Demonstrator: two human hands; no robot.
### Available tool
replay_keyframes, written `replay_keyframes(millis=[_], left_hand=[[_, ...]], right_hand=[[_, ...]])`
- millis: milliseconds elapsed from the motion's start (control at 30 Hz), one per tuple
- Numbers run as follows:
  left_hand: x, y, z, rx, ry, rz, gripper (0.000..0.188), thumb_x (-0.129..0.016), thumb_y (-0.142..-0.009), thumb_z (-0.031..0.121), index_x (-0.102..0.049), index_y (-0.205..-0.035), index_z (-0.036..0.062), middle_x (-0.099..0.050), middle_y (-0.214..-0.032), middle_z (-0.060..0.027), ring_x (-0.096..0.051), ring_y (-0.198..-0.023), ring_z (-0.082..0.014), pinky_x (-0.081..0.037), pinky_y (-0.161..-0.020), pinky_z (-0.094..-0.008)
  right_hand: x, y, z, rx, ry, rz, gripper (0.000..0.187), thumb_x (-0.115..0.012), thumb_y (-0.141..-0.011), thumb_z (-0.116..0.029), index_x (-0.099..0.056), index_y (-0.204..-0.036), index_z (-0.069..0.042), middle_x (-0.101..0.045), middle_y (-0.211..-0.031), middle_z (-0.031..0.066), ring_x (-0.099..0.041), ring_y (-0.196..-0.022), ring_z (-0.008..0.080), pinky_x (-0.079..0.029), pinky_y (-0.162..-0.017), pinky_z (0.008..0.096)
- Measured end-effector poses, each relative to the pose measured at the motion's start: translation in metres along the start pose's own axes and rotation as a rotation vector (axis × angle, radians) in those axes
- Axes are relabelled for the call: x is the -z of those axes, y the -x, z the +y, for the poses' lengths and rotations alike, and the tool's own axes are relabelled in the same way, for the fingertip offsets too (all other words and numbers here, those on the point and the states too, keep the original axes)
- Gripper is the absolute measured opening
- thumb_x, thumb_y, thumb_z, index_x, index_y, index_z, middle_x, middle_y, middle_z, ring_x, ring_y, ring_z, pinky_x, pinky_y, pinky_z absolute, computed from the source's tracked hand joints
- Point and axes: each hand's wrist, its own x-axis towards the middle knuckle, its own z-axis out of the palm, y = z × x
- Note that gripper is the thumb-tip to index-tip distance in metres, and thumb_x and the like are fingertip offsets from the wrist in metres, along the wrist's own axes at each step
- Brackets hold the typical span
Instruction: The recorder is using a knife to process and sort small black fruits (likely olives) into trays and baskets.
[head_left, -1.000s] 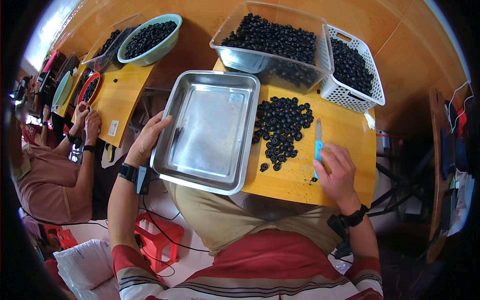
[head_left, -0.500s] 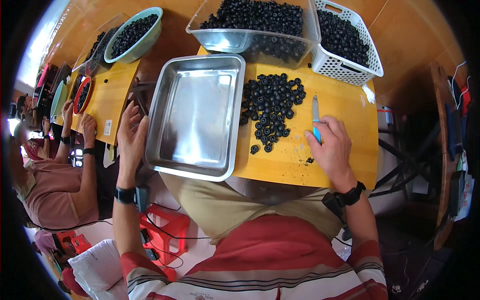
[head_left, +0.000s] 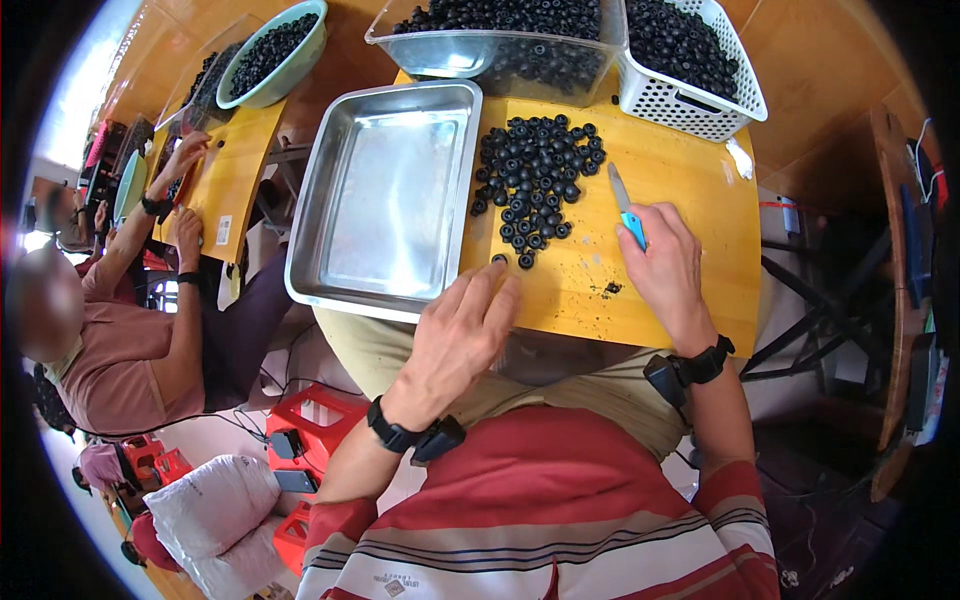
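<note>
Seen from the head camera, with clock hours read from the centre of the view, a person's right hand (head_left: 660,255), between two and three o'clock, closes its fingers around the blue handle of a knife (head_left: 618,187), whose blade points toward eleven. The left hand (head_left: 455,335), just off centre toward seven, is part open, fingers bent and slightly spread; its fingertips are at the near end of a loose pile of round black pieces (head_left: 540,165) between twelve and one. Whether they touch cannot be told.

The yellow tabletop (head_left: 690,210) carries a bare steel tray (head_left: 380,200) between ten and eleven, dark crumbs (head_left: 612,289) near three, a clear bin (head_left: 420,50) of black pieces at twelve and a white basket (head_left: 690,110) of them between one and two. At nine, a co-worker (head_left: 140,350) sits at another yellow table (head_left: 255,150); a red stool (head_left: 320,430) stands near eight.

A white label (head_left: 224,230) marks that second table; the striped shirt (head_left: 560,480) bears small print.
</note>
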Motion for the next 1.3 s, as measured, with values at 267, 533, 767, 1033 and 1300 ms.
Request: replay_keyframes(millis=[267,533,767,1033,1300], left_hand=[[-0.020,-0.011,0.014,0.100,-0.342,-0.107,0.052,-0.060,-0.081,-0.002,-0.055,-0.133,-0.0003,-0.059,-0.130,-0.0211,-0.060,-0.118,-0.0355,-0.055,-0.094,-0.0392],[-0.024,-0.022,0.012,0.119,-0.351,-0.197,0.048,-0.063,-0.079,-0.003,-0.057,-0.127,-0.0021,-0.060,-0.097,-0.0133,-0.064,-0.089,-0.0279,-0.058,-0.075,-0.0381],[-0.016,-0.014,0.019,0.206,0.079,0.000,0.029,-0.057,-0.087,-0.006,-0.063,-0.115,-0.0017,-0.064,-0.111,-0.0163,-0.068,-0.088,-0.0375,-0.058,-0.074,-0.0423],[-0.026,-0.011,0.033,0.385,0.737,0.090,0.025,-0.067,-0.096,0.003,-0.067,-0.121,0.0005,-0.071,-0.110,-0.0108,-0.070,-0.092,-0.0195,-0.058,-0.081,-0.0322],[-0.037,-0.023,0.028,0.615,1.570,0.127,0.030,-0.061,-0.101,0.004,-0.063,-0.131,-0.0001,-0.071,-0.114,-0.0100,-0.069,-0.094,-0.0138,-0.059,-0.086,-0.0288]], right_hand=[[0.005,0.003,0.007,-0.019,-0.015,-0.021,0.019,-0.071,-0.087,-0.013,-0.068,-0.103,-0.002,-0.064,-0.094,0.0158,-0.064,-0.088,0.0382,-0.053,-0.078,0.0468],[-0.002,0.008,0.016,0.062,0.016,0.022,0.019,-0.069,-0.087,-0.014,-0.067,-0.102,-0.003,-0.063,-0.092,0.0159,-0.065,-0.086,0.0375,-0.053,-0.075,0.0474],[0.003,0.008,0.012,0.144,0.223,0.072,0.025,-0.065,-0.086,-0.013,-0.068,-0.108,-0.001,-0.063,-0.085,0.0157,-0.067,-0.079,0.0333,-0.055,-0.070,0.0474],[0.008,0.007,0.009,0.038,0.235,0.008,0.033,-0.060,-0.089,-0.007,-0.063,-0.121,-0.003,-0.064,-0.093,0.0159,-0.066,-0.077,0.0366,-0.054,-0.065,0.0495],[0.002,0.008,0.021,0.029,-0.142,0.184,0.033,-0.054,-0.097,-0.006,-0.057,-0.128,0.001,-0.065,-0.103,0.0211,-0.066,-0.082,0.0404,-0.053,-0.073,0.0488]])
